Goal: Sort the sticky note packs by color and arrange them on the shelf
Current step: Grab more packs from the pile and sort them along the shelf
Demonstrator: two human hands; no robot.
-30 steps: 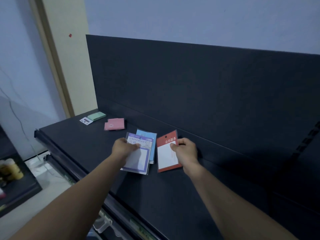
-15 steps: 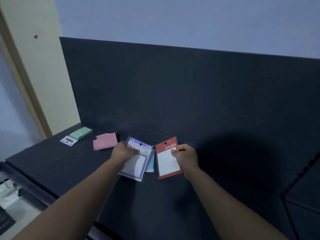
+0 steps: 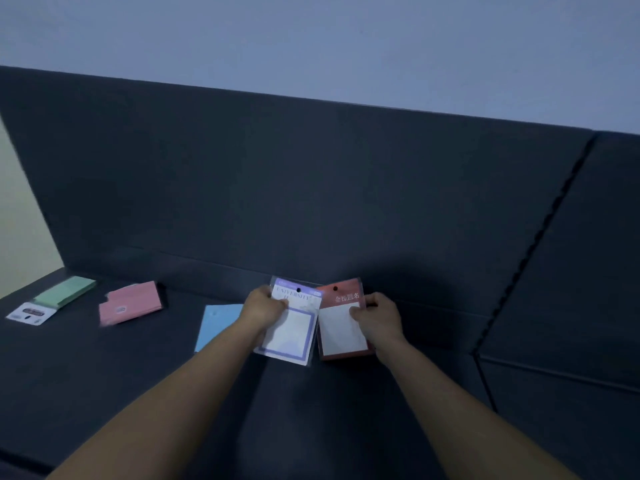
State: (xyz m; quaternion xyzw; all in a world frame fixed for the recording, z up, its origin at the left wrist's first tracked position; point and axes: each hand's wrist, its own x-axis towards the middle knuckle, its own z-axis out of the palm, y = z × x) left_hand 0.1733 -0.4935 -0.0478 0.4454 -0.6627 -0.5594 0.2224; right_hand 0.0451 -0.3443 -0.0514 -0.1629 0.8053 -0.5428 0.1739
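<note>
Compared with the frame half a second earlier, the purple-bordered pack no longer covers the blue pack; the blue pack now lies flat and alone on the shelf, to the left of the left forearm, and the view has swung right.

The left hand is closed on the upper left corner of the purple-bordered pack, thumb on the face and the other fingers hidden behind it. The right hand is closed likewise on the upper right edge of the red pack. Both packs sit side by side, edges touching or nearly so, close to the back panel. Whether their lower edges rest on the shelf cannot be determined.

Corner grips leave each printed face exposed, which permits colour comparison before placement. Holding one pack per hand keeps the two colours separate.

Further left, the pink pack and the green pack lie flat and apart from each other, the green one with a white card at its near end. This spacing suggests one position per colour along the row. Judged from the layout, the purple and red packs take the next positions to the right of the blue one.
</note>
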